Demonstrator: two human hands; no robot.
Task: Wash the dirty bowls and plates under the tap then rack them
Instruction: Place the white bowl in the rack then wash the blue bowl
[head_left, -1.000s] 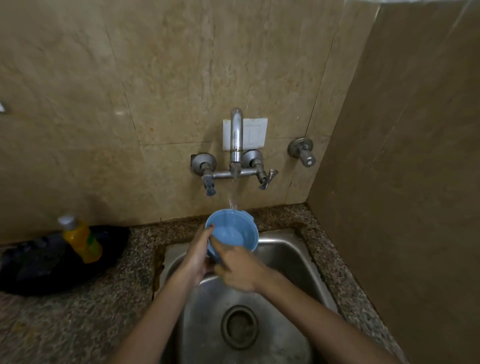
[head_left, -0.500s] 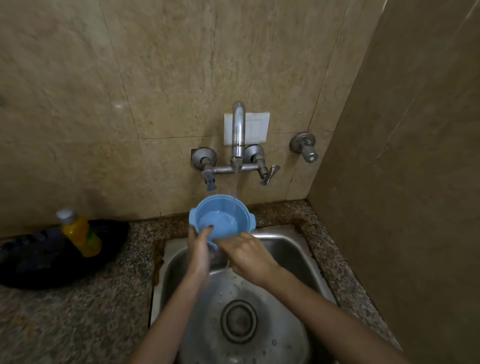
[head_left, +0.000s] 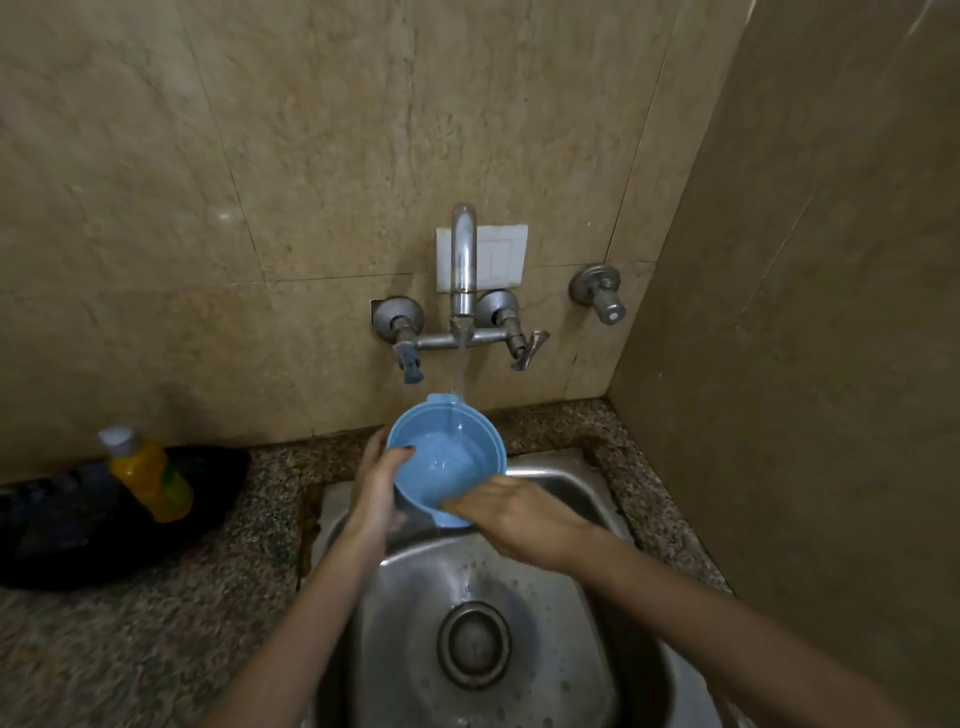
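Note:
A light blue plastic bowl (head_left: 448, 457) with small rim tabs is held above the steel sink (head_left: 545, 483), tilted toward me, right under the tap (head_left: 464, 270). A thin stream of water runs from the spout into it. My left hand (head_left: 375, 488) grips the bowl's left rim, thumb hooked inside. My right hand (head_left: 511, 514) lies over the bowl's near rim, its fingers blurred and reaching into the bowl; whether they curl round the rim is unclear.
A yellow bottle (head_left: 148, 475) with a white cap stands against a black bag (head_left: 78, 525) on the granite counter (head_left: 156, 639) at left. The sink drain (head_left: 472, 644) is below my arms. A side wall (head_left: 805, 312) closes the right. A separate valve (head_left: 600, 291) sticks out of the wall.
The bowl has been turned in my hands under the stream, its tab now at the far side. My right hand has slid along the near rim.

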